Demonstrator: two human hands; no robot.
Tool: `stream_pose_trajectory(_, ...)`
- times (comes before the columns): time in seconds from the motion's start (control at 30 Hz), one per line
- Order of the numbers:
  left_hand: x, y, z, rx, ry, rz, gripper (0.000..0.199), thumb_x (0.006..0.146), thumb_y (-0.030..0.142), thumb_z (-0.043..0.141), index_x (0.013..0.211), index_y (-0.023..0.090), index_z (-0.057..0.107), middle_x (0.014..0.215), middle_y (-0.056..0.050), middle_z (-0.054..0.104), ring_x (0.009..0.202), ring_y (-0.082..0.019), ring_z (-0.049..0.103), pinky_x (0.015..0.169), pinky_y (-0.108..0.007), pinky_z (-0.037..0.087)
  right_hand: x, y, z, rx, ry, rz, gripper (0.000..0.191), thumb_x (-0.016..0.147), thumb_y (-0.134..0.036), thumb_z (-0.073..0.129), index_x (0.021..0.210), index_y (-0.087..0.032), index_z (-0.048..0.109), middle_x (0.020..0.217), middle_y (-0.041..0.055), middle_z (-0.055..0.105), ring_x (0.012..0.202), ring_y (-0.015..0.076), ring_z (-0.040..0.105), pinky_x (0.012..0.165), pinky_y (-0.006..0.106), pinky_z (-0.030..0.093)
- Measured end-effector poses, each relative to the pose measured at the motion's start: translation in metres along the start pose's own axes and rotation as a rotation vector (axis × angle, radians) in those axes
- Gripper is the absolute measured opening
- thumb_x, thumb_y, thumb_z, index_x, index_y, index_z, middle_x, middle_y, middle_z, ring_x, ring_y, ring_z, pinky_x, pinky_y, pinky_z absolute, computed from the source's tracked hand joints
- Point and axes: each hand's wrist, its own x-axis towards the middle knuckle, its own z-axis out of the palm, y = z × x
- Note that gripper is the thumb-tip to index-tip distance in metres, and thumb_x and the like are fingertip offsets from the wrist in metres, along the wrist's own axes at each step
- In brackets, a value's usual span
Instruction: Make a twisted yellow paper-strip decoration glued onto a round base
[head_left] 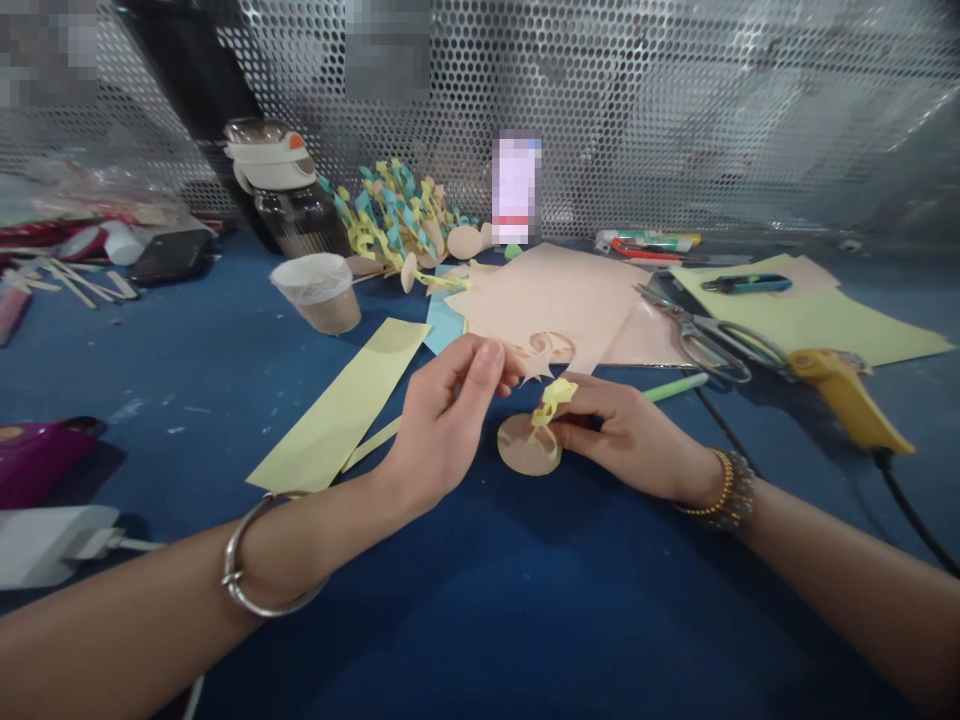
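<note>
My left hand (442,420) is closed in a pinch, thumb against the fingers. From its fingertips sticks out a pink curled paper strip with a star end (537,366), seen against pink paper behind it. My right hand (630,435) is closed on a round pale paper disc (525,457). A curled yellow paper strip with a star tip (559,391) rises from this disc, beside the right fingertips. Both hands are just above the blue table, close together; the right fingertips are partly hidden.
Pink paper sheets (555,290) lie ahead, with scissors (705,335) and a yellow glue gun (851,400) to the right. At left are a yellow paper piece (345,405), a paper cup (319,290) and a bottle (289,190). Curled paper decorations (397,215) stand behind.
</note>
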Motion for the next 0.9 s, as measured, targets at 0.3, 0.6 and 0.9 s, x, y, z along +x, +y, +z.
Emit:
stream_pose_trajectory(0.3, -0.0059, 0.0047, 0.0019, -0.001, -0.124, 0.077, 0.017, 0.083, 0.016, 0.057, 0.097, 0.019, 0.065, 0.096, -0.004, 0.066, 0.08, -0.013, 0.062, 0.072, -0.024, 0.052, -0.0013, 0.0097, -0.0051, 0.1, -0.112, -0.02, 0.01, 0.082, -0.019, 0.062, 0.088, -0.022, 0.069, 0.071, -0.0019, 0.062, 0.073, 0.0117, 0.059, 0.061, 0.02, 0.046)
stream_pose_trajectory(0.6, -0.0072, 0.0042, 0.0001, 0.045, -0.153, 0.198, 0.019, 0.081, 0.014, 0.058, 0.098, 0.018, 0.066, 0.096, -0.004, 0.066, 0.079, -0.013, 0.062, 0.076, -0.026, 0.051, -0.0015, 0.0072, -0.006, 0.045, -0.132, -0.052, 0.012, 0.082, -0.015, 0.059, 0.071, -0.019, 0.061, 0.069, -0.0035, 0.06, 0.062, 0.0081, 0.055, 0.051, 0.017, 0.041)
stream_pose_trajectory(0.9, -0.0073, 0.0061, 0.0002, 0.041, -0.12, 0.161, 0.019, 0.077, 0.022, 0.067, 0.096, 0.017, 0.066, 0.09, -0.003, 0.065, 0.077, -0.013, 0.059, 0.073, -0.026, 0.05, -0.0014, 0.0062, -0.0046, 0.02, -0.095, -0.042, 0.008, 0.084, -0.021, 0.057, 0.077, -0.02, 0.061, 0.076, -0.0002, 0.062, 0.066, 0.0109, 0.057, 0.058, 0.021, 0.046)
